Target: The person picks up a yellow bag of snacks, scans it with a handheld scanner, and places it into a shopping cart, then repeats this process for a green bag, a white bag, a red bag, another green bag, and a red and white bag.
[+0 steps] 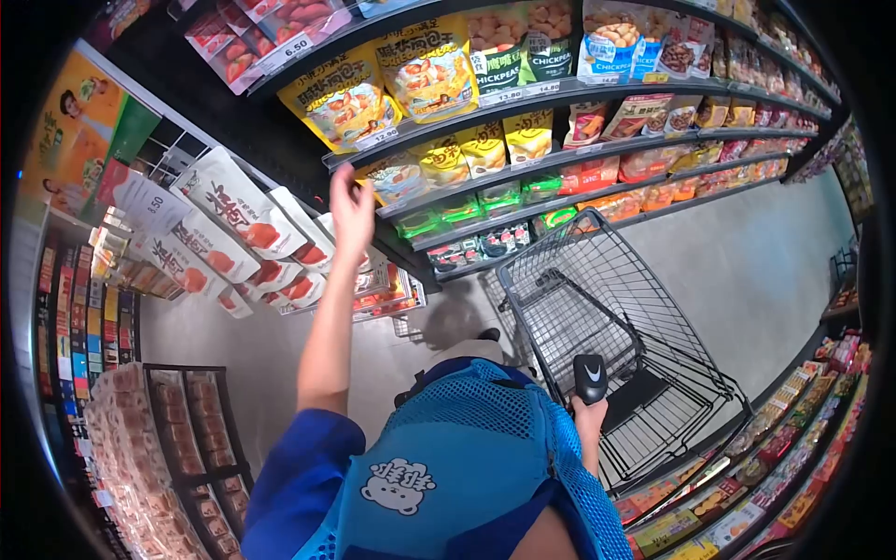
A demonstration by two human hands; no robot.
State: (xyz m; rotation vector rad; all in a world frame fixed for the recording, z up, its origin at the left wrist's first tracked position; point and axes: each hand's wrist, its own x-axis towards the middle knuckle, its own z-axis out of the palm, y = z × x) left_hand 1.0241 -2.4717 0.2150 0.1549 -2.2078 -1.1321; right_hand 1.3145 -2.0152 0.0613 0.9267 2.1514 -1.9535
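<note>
My left hand [350, 213] is stretched forward to the left end of a lower shelf, fingers loosely apart. Its fingertips are right at the edge of a yellow and blue snack bag [394, 179] standing there. Above it, larger yellow snack pouches [341, 96] hang over the shelf edge with a price label. My right hand [588, 411] is low on the right, wrapped round a black handheld device [590, 376] that looks like a barcode scanner. The device overlaps the wire shopping cart [644, 280] in this view.
White hanging snack packs [229, 224] project from a rack at the left, close to my left forearm. A stand of packaged goods [140, 448] is at lower left. More stocked shelves [756, 467] line the lower right. A teal mesh vest [448, 457] covers my chest.
</note>
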